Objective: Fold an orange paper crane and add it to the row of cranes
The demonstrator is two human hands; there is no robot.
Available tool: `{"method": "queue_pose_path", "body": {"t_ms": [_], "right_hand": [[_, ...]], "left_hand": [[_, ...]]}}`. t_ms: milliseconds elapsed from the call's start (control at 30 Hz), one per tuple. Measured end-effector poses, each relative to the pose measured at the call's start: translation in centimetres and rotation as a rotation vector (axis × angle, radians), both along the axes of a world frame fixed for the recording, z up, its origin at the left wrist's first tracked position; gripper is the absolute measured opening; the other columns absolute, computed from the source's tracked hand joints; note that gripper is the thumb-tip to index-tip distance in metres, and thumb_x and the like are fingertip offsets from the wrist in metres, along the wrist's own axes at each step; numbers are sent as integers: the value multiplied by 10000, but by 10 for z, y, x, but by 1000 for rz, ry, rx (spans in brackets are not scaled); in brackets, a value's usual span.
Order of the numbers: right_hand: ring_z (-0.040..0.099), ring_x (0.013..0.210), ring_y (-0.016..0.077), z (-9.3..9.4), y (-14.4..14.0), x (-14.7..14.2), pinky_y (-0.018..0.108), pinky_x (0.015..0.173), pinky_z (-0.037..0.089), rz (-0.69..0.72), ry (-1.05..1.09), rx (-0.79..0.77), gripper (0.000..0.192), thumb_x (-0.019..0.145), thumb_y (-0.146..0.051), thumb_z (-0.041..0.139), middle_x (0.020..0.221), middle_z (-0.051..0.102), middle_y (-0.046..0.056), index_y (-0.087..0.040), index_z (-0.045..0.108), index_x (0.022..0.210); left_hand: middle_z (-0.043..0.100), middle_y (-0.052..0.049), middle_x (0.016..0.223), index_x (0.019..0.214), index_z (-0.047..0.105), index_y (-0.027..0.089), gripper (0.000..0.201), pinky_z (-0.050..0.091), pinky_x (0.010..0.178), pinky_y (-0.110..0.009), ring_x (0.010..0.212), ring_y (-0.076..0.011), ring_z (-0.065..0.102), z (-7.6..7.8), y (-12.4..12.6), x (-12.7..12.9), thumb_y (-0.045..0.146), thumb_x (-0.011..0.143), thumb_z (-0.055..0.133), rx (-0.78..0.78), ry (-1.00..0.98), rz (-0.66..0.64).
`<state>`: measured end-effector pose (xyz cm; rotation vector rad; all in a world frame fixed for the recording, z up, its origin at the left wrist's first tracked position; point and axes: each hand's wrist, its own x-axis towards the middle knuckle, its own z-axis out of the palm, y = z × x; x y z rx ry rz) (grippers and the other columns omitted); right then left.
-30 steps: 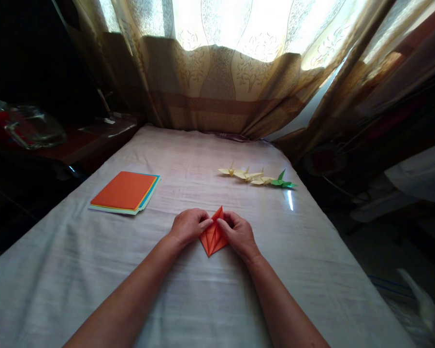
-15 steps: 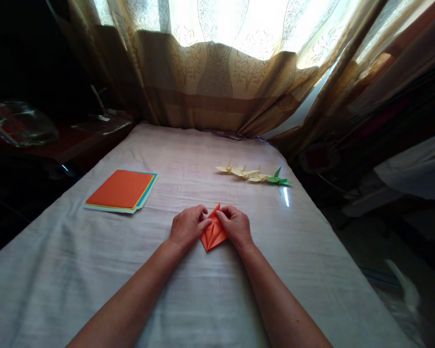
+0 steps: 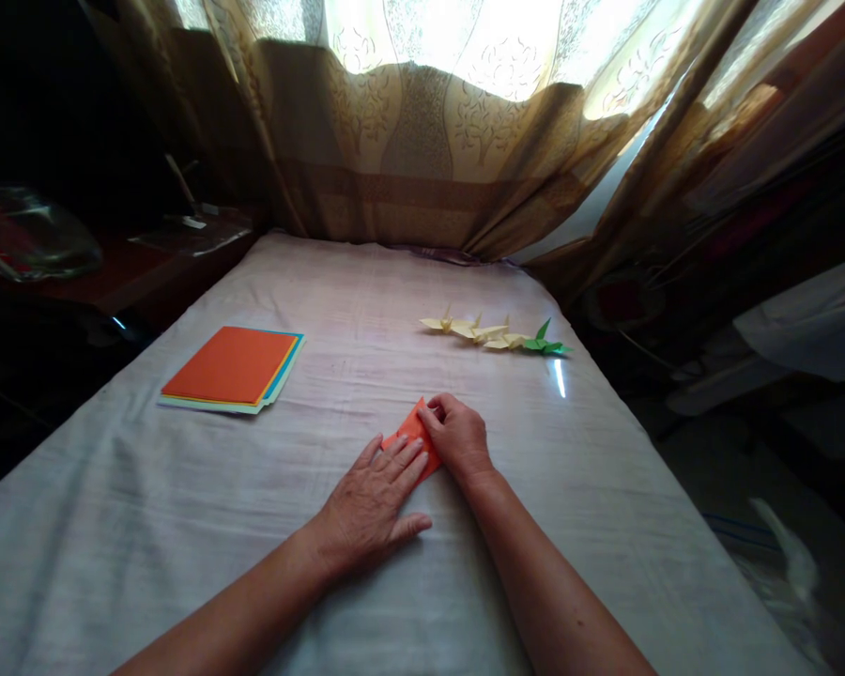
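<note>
A folded piece of orange origami paper point(image 3: 409, 426) lies on the bed in front of me, partly covered by both hands. My left hand point(image 3: 376, 498) rests flat across its lower left part, fingers stretched out and thumb apart. With fingers curled, my right hand point(image 3: 457, 434) pinches the paper's right edge near the top corner. The lower folds are hidden beneath the left fingers.
On the left lies a stack of coloured square paper point(image 3: 231, 364), orange on top. Several folded cranes stand in a row at the back right, pale yellow ones point(image 3: 489, 333) and a green one point(image 3: 544, 342). A pale sheet point(image 3: 352, 291) covers the bed; curtains point(image 3: 422, 150) hang behind it.
My left hand has let go of the paper's left edge, moved down and spread flat over the folds. My right hand keeps its place at the right edge.
</note>
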<state>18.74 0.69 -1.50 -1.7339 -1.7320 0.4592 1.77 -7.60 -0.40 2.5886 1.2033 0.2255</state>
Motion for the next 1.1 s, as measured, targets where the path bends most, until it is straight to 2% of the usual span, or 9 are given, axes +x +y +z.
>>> {"method": "queue_pose_path", "body": {"t_ms": [133,300,400,467,567,667,733,833,1100], "right_hand": [[547,556,153,-4,4,2,263,571,378,-3,0,35,99,786,-318,630,610,619,-18,-221,645,789],[585,601,145,-5,-1,11,260,620,469,90,52,127,172,866,-314,519,689,649,4,-211,628,781],[648,805,163,-2,-13,23,281,744,524,192,70,202,212,906,-282,460,888,695,54,-206,657,895],[623,1045,193,0,-22,32,350,926,497,343,8,339,240,919,-234,467,1100,686,84,-220,669,1047],[468,1300,239,1,-34,42,442,1047,415,465,-205,523,381,925,-158,477,1375,540,109,-253,582,1278],[351,1392,271,2,-39,45,473,1069,378,448,-299,580,479,922,-148,493,1527,342,132,-260,486,1388],[296,1421,289,2,-39,44,484,1093,335,489,-347,566,451,931,-200,504,1583,232,112,-279,511,1375],[239,1446,302,0,-34,42,491,1133,251,594,-424,454,382,947,-327,499,1618,158,65,-322,582,1320],[158,1473,311,0,-18,45,532,1153,145,612,-560,117,415,960,-427,478,1624,150,58,-389,525,1370]], "left_hand": [[382,-105,1533,1489,365,202,708,121,1201,-463,1441,-252,304,-1,0,0,649,941,370,8,9,5],[385,-110,1532,1481,380,191,721,128,1201,-473,1435,-261,315,-2,0,0,665,938,357,21,33,-13],[388,-100,1531,1487,368,195,726,111,1204,-476,1435,-260,314,-1,0,0,670,938,351,40,43,-18],[372,-95,1540,1495,348,193,730,99,1205,-481,1441,-256,303,0,0,0,668,940,346,40,41,-17],[339,-100,1556,1508,310,187,737,98,1203,-494,1446,-252,291,1,0,0,655,941,366,53,36,-27],[360,-106,1546,1496,333,185,723,90,1201,-507,1439,-256,306,0,0,-1,648,943,373,75,28,-25],[396,-106,1528,1471,382,185,707,90,1201,-509,1430,-259,322,-1,0,0,654,942,364,94,12,-22],[454,-103,1492,1437,437,187,692,106,1202,-501,1416,-259,347,-4,-1,0,661,940,356,111,-12,-11],[404,-124,1522,1495,336,170,734,116,1193,-523,1421,-278,335,-9,-3,0,646,939,382,165,6,-12]]}}
